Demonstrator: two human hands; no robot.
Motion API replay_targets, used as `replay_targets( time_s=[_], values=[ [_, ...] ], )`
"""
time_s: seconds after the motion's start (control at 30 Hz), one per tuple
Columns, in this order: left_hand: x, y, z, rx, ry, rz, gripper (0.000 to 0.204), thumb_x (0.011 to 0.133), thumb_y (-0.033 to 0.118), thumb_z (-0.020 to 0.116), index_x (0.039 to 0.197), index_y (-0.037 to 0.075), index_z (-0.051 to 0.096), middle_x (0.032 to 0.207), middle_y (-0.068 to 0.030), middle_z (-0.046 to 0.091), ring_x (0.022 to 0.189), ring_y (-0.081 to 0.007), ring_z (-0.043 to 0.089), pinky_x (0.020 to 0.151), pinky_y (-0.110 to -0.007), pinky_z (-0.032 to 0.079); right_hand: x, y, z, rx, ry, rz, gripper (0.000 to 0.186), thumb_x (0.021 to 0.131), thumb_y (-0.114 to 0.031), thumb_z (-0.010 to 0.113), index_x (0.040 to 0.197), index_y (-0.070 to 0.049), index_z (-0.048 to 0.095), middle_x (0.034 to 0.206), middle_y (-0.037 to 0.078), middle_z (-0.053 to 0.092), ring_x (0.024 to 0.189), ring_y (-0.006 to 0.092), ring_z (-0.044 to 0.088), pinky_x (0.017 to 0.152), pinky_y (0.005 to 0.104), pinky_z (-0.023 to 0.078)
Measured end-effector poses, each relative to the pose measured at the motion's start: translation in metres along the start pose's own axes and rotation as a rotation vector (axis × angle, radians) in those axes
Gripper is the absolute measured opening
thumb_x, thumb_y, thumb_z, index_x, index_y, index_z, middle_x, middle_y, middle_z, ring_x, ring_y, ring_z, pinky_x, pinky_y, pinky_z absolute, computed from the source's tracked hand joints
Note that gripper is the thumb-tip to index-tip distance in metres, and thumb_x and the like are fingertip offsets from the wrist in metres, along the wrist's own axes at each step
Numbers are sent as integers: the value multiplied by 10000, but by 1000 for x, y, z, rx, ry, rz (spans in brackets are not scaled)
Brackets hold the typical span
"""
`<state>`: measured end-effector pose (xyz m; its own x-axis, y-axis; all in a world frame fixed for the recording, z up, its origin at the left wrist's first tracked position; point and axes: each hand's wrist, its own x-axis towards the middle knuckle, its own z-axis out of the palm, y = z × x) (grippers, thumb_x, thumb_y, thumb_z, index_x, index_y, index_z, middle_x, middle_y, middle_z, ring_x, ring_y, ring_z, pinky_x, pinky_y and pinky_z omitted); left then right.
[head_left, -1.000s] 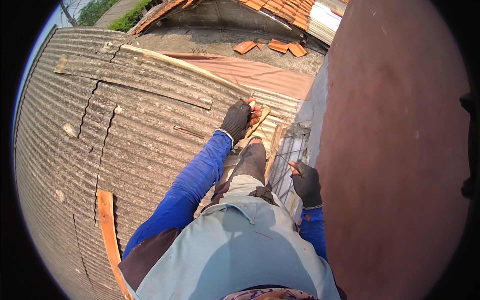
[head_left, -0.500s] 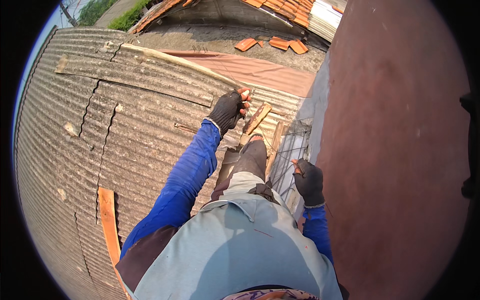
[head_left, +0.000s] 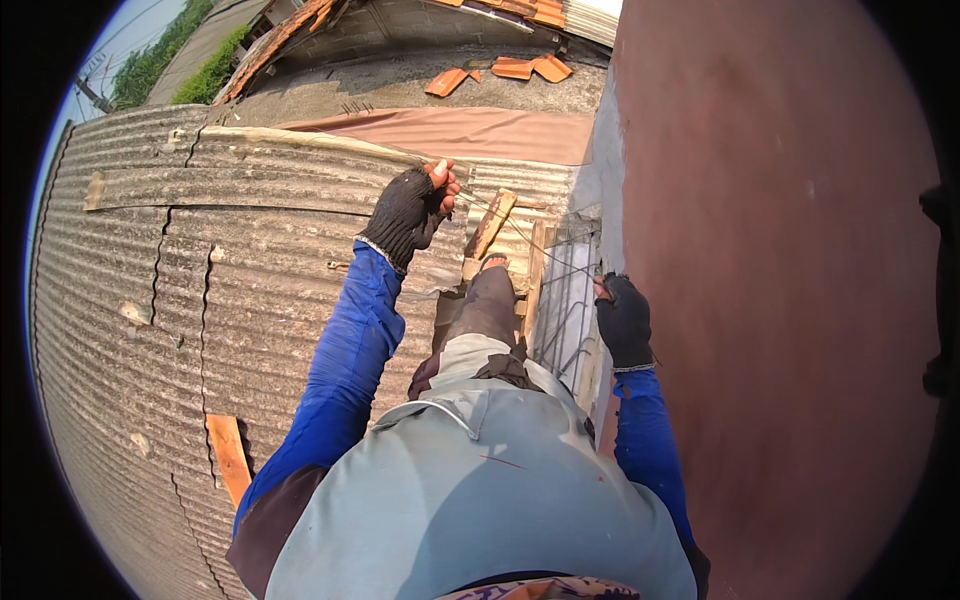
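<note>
Over coarse ribbed roofing [head_left: 285,305] | left hand [head_left: 410,212]: gripping thin strand [head_left: 546,252] | right hand [head_left: 624,320]: likewise

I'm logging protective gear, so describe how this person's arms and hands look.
The left hand and right hand wear dark fingerless gloves with pale cuff edges. Bright blue long sleeves run up from the gloves; dark brown cloth shows higher on the left.

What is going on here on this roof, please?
A person holds a thin cord or wire that runs between both gloved hands. The left hand is over the corrugated roof; the right hand is beside the reddish-brown wall. Both grips look closed. A short wooden piece lies near the person's foot.
</note>
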<state>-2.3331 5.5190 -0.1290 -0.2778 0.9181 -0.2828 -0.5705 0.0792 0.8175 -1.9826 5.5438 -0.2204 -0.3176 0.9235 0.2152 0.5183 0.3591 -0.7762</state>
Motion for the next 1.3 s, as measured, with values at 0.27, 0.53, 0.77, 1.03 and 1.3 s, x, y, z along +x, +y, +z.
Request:
replay_targets(
  time_s=[0.27,0.53,0.77,1.03,1.3],
  values=[
    [9,39,-9,-121,180,217,222,940,193,615,1055,8,570,850,-39,569,705,-112,552,584,-204,497,-13,-61,-18,626,-612,68,165,907,-151,590,948,-8,663,762,15,608,672,109,561,621,278,449],
    [-13,24,35,-107,-7,400,268,926,164,627,1098,-30,559,920,-117,610,787,-182,627,684,-251,565,39,-21,21,193,-206,200,212,862,-156,617,984,7,678,808,153,678,703,234,628,664,337,478],
    [-7,44,6,0,26,400,348,929,124,620,1217,-43,519,907,-80,583,787,-126,569,664,-225,511,-4,-51,37,495,-890,42,262,882,-171,618,1030,43,648,903,117,694,791,174,635,752,306,503],
    [1,34,-27,-269,90,284,256,950,187,595,1156,48,532,913,-42,573,741,-98,532,544,-205,440,10,-57,2,503,-792,88,200,887,-113,585,987,42,663,908,125,690,832,146,631,754,276,485],
    [-13,6,-6,95,60,197,328,900,121,652,1186,14,534,906,-48,599,795,-123,560,639,-236,492,5,-58,16,466,-650,92,219,899,-138,589,992,46,662,785,85,631,707,147,564,684,300,462]
  ],
)
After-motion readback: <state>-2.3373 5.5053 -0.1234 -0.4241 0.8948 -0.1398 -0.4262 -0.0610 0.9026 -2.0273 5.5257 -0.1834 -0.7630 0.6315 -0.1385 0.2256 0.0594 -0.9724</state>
